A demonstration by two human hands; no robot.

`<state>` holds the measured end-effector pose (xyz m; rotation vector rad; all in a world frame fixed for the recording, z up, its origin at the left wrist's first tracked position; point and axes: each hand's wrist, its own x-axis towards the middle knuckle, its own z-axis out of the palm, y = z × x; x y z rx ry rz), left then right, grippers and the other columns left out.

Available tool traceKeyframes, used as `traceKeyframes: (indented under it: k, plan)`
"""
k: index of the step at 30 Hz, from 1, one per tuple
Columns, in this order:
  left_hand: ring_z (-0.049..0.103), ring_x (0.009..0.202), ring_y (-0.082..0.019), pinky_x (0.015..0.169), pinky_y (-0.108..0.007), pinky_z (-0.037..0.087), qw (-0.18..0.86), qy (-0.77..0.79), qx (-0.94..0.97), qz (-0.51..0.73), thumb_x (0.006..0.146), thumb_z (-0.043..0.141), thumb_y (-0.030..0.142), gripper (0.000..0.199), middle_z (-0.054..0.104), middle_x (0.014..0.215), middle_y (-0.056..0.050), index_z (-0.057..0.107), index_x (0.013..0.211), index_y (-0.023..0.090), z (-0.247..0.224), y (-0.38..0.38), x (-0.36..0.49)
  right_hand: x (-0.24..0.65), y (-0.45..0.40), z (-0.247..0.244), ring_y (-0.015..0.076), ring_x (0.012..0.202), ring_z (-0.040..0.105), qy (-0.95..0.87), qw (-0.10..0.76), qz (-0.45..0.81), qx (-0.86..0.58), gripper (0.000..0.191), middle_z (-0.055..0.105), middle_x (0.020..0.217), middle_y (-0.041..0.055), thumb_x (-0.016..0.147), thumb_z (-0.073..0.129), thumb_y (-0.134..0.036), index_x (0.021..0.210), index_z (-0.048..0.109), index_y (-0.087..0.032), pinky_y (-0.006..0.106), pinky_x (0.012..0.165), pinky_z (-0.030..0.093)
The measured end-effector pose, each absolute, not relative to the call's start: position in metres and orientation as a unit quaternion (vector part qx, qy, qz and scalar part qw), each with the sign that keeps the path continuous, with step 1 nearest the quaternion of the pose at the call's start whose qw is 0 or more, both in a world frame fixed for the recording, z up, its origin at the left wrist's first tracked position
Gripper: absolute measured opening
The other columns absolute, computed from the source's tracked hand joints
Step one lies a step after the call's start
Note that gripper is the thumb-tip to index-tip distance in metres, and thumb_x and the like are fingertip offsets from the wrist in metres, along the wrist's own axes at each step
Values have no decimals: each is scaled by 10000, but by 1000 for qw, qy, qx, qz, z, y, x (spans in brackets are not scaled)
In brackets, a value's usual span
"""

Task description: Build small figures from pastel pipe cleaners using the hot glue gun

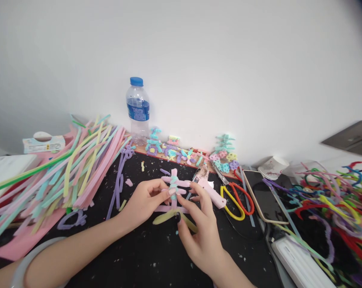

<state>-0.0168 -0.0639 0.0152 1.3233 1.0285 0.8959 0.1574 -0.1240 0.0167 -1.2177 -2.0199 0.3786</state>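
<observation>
Between my hands, above the black mat, is a pipe-cleaner figure [174, 184] with a pink stem, pink cross pieces, a mint-green strand wound round it and yellow-green pieces at its lower end. My left hand [149, 198] pinches its left side between thumb and fingers. From the right, my right hand [200, 224] grips its lower part and a pink cross piece, thumb near the yellow-green ends. Just beyond my right hand lie a pink glue gun [209, 190] and scissors [236, 200] with yellow and red handles.
A heap of pastel pipe cleaners [91, 164] lies left, bright ones [333, 212] right. A water bottle [138, 110] stands by the wall, beside small finished pipe-cleaner pieces [187, 156]. At right are a phone [266, 196], a paper cup [273, 166] and a white power strip [301, 262].
</observation>
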Motion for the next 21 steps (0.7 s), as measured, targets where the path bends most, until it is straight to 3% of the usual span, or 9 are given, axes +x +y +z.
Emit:
traceKeyframes:
  k: [15,21]
  plan:
    - [610,709,-163,685,-262,486,598,425,567,373,809,592,322,186,646,708,-15,652,793,147,18,-62,-15,160,-120,14,296,1329,304,-775,373,146,-490,451,266,1459,106,815,486,-104,1254,521,-201,472,1030,362]
    - [615,713,-165,693,-269,493,600,420,567,378,806,601,304,170,645,711,-21,649,755,149,16,-63,-15,158,-121,12,294,1326,322,-755,389,183,-495,444,245,1473,96,827,481,-110,1255,523,-219,470,1036,368]
